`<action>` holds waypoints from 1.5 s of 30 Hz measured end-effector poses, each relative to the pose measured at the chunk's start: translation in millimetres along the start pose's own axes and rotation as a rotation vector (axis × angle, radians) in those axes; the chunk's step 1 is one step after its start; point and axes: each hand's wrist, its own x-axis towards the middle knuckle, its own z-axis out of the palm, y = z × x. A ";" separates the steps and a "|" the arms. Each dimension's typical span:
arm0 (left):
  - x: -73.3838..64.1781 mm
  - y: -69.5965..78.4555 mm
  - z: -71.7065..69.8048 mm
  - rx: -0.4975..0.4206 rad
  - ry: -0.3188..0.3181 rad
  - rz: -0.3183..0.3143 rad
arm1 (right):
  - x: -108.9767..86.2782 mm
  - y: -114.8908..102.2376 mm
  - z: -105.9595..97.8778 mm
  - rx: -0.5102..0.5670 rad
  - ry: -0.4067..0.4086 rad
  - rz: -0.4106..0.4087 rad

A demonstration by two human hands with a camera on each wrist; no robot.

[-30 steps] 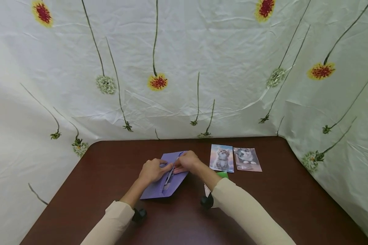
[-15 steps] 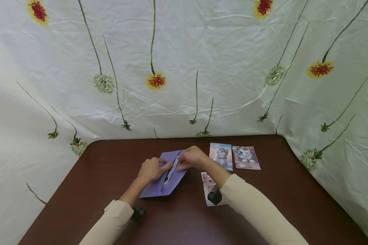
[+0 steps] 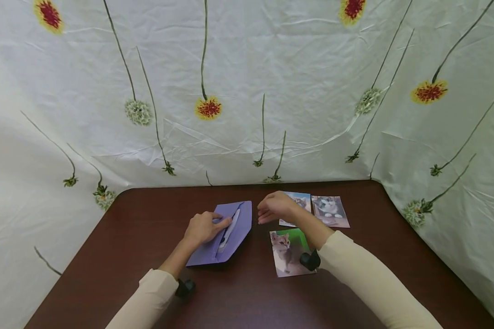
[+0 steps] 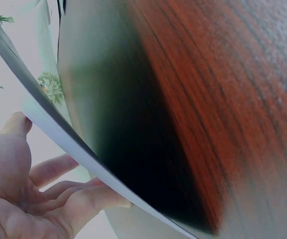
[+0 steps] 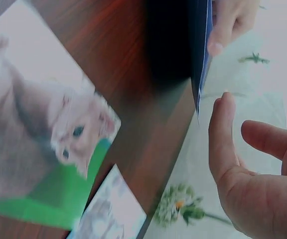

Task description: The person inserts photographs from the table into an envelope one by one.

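A purple envelope [image 3: 240,228] lies slanted left of the table's middle with its flap open. Within its mouth shows the pale edge of a card [image 3: 229,230]; the rest of that card is hidden. My left hand [image 3: 203,227] rests on the envelope's left part, thumb pointing at the opening. From the left wrist camera, the fingers [image 4: 91,199] meet the envelope seen edge-on. Just off the flap's right side is my right hand [image 3: 276,208], holding nothing. The right wrist view has its thumb and index finger [image 5: 222,134] apart, close to the envelope's edge [image 5: 201,64].
Right of the envelope, a cat picture with green background [image 3: 286,256] lies partly under the right wrist camera. Behind it are a blue kitten picture [image 3: 288,223], overlapped by the right forearm, and a grey-and-white cat picture [image 3: 331,212]. A flowered cloth [image 3: 238,151] hangs behind the table [image 3: 156,205].
My right hand has come out of the envelope's mouth and moved right, away from the flap. The left hand stays on the envelope. The green cat picture is more exposed now.
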 end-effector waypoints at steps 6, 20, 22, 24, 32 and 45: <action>1.3 -1.2 -0.4 -0.002 -0.003 0.008 | -8.7 -4.6 -34.5 -0.056 0.037 -0.020; -1.1 -0.1 -2.1 -0.007 -0.007 -0.002 | -17.5 -24.1 -90.1 -0.199 0.046 -0.024; -1.1 -0.5 -1.7 -0.010 -0.005 -0.007 | -18.5 -23.7 -97.2 -0.212 0.052 -0.020; -0.9 -0.2 -1.1 -0.011 -0.005 -0.005 | -20.7 -22.3 -104.6 -0.227 0.059 -0.013; -1.4 1.4 -0.8 -0.008 0.001 -0.014 | -25.5 -9.9 -136.3 -0.196 0.129 0.061; -2.7 2.0 -1.0 -0.003 0.020 -0.001 | -23.6 19.0 -190.4 -0.137 0.320 0.150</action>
